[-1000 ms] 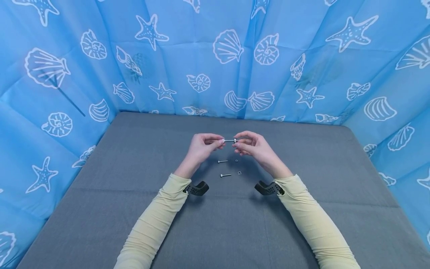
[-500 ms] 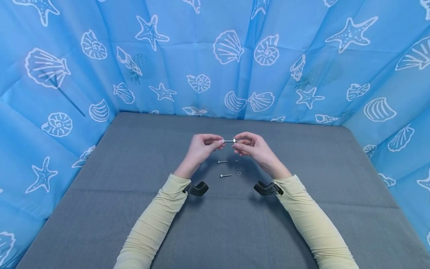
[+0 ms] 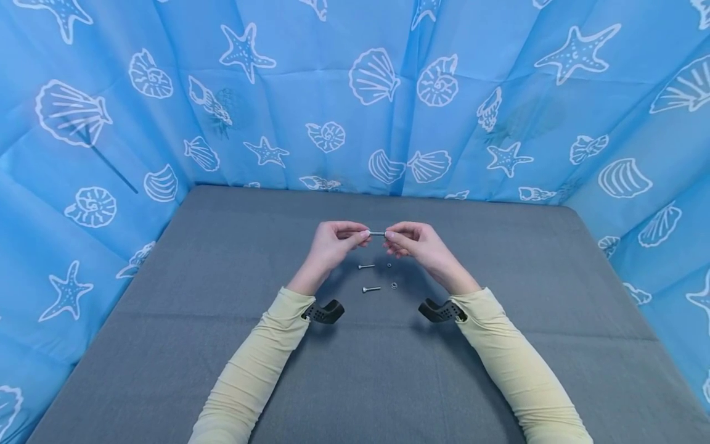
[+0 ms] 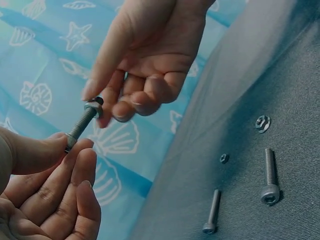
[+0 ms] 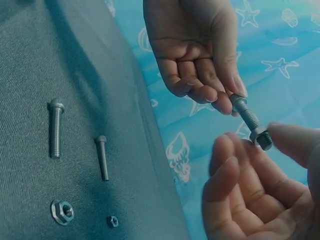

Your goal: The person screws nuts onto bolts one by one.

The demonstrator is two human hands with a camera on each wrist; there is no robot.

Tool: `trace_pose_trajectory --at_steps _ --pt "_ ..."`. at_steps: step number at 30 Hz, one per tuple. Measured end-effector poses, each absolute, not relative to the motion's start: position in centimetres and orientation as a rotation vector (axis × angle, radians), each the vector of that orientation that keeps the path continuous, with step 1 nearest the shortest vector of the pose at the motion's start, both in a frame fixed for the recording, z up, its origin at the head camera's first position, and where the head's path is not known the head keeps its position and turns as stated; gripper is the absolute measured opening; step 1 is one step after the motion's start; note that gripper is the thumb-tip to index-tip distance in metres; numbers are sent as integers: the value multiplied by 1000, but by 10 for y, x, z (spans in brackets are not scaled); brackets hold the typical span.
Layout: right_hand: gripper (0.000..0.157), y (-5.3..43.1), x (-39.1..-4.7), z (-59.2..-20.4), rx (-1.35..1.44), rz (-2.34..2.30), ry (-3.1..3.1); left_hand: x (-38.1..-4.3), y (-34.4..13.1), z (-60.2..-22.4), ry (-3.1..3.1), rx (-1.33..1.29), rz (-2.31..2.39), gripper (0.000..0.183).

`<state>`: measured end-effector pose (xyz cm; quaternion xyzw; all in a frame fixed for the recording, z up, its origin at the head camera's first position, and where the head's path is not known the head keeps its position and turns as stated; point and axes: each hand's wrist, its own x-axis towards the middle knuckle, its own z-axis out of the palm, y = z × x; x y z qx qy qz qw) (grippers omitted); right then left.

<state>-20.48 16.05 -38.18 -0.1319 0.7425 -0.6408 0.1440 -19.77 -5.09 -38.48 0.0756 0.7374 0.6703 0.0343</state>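
Observation:
Above the grey table, my left hand (image 3: 333, 246) pinches the head of a silver bolt (image 5: 247, 115) between thumb and fingers. The bolt lies roughly level and points to the right. A hex nut (image 5: 259, 135) sits around its threaded end, with the tip showing past it in the right wrist view. My right hand (image 3: 421, 246) has its thumb and forefinger at this nut (image 4: 93, 106), its other fingers loosely bent. In the head view the right fingertips cover most of the nut.
Below the hands on the grey cloth-covered table (image 3: 222, 345) lie a thin socket-head bolt (image 3: 367, 266) beside a small nut (image 3: 389, 265). Nearer stand out a thicker socket-head bolt (image 3: 371, 289) and a flange nut (image 3: 394, 285). A blue shell-print curtain (image 3: 327, 92) surrounds the table.
The right hand's fingertips have closed in around the nut, which showed more plainly before. The left hand holds the bolt nearly still. The head view has shifted slightly.

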Motion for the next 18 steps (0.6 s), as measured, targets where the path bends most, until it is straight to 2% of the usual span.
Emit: trace_pose_trajectory --at_steps 5,13,18 --pt "38 161 -205 -381 -374 -1844 2111 -199 -51 -385 2259 214 2051 18" --pt "32 159 -206 -381 -382 -1871 2106 -199 -51 -384 2265 222 2056 17" --pt "36 159 -206 -381 -353 -1906 2077 -199 -52 -384 2269 237 2072 15"
